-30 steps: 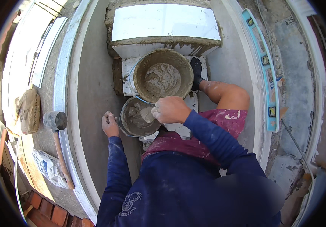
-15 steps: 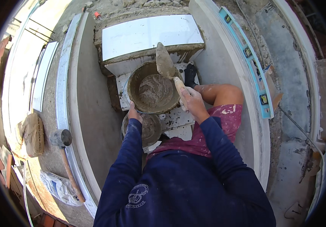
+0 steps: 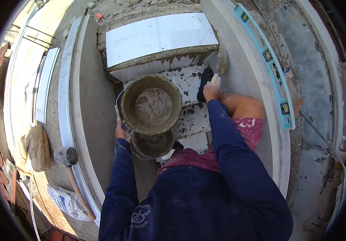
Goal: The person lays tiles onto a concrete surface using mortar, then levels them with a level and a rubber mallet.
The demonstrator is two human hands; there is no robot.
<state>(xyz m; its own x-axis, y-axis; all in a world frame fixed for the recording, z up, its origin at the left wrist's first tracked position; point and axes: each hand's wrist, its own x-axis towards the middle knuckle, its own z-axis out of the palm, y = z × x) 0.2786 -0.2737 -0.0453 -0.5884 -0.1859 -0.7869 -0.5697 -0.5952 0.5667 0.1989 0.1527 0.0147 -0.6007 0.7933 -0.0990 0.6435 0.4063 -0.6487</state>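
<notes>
My right hand (image 3: 212, 90) is closed round the pale handle of a trowel (image 3: 222, 60). Its mortar-coated blade is upright against the right wall, at the right end of the white-tiled step (image 3: 161, 38). My left hand (image 3: 122, 131) grips the near left side of a mortar-caked bucket (image 3: 152, 128), by its rim and wire handle; the exact hold is partly hidden. Wet grey mortar (image 3: 153, 105) lies inside. A second bucket (image 3: 153, 146) stands nearer me, partly covered by the first.
Grey walls flank me on the left (image 3: 85, 108) and right (image 3: 245, 52). A light-blue spirit level (image 3: 270, 60) lies along the right wall. A rubber mallet (image 3: 66, 156), a paper sack (image 3: 36, 148) and a plastic bag (image 3: 67, 202) lie on the left. Spattered white tiles (image 3: 191, 120) are underfoot.
The trowel has moved from over the bucket to the far right, against the wall beside the step. The bucket has shifted left and slightly nearer, with my left hand moving left along with it.
</notes>
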